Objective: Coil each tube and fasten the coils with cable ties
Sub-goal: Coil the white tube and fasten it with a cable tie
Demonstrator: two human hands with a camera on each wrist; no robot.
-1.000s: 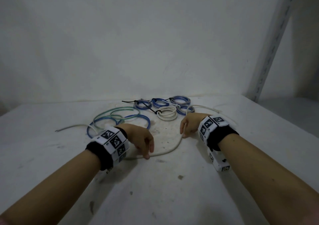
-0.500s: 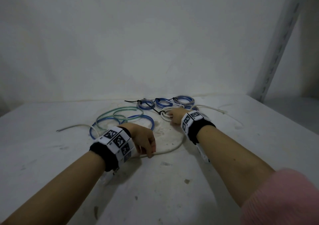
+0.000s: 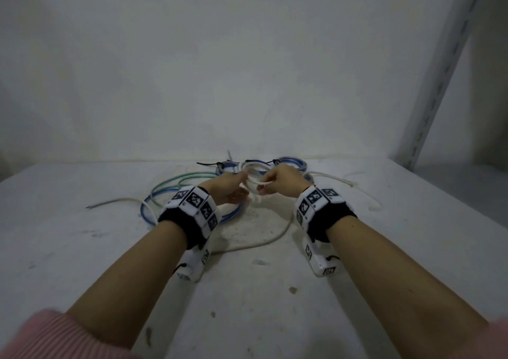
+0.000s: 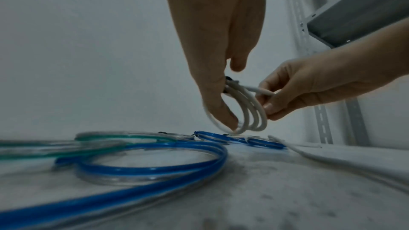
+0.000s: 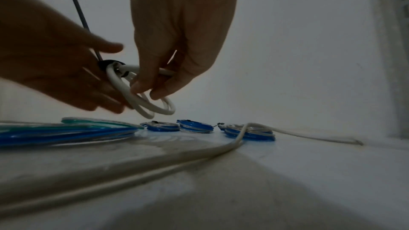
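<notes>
A small white tube coil (image 3: pixel 254 175) (image 4: pixel 247 109) (image 5: pixel 141 100) is lifted a little above the white table (image 3: pixel 82 262). A black cable tie (image 5: pixel 104 62) rings it, with its tail (image 5: pixel 76 6) sticking up. My left hand (image 3: pixel 233 186) (image 4: pixel 219 100) holds the coil's left side. My right hand (image 3: pixel 270 185) (image 5: pixel 152 86) pinches its right side and a loose white tube end (image 4: pixel 258 90). Small blue tied coils (image 3: pixel 291 162) (image 5: pixel 194 127) lie behind. A large loose blue tube (image 3: pixel 187 210) (image 4: pixel 155 165) and a green tube (image 3: pixel 176 181) lie to the left.
A long loose white tube (image 3: pixel 261 244) (image 5: pixel 155 162) curves across the table between my forearms and runs off to the right (image 3: pixel 354 186). The wall stands close behind the coils. A slotted metal shelf upright (image 3: pixel 439 83) rises at the right.
My right hand reached to the white coil and lifted it off the table. My left hand let go of the long white tube and came up to hold the coil too.
</notes>
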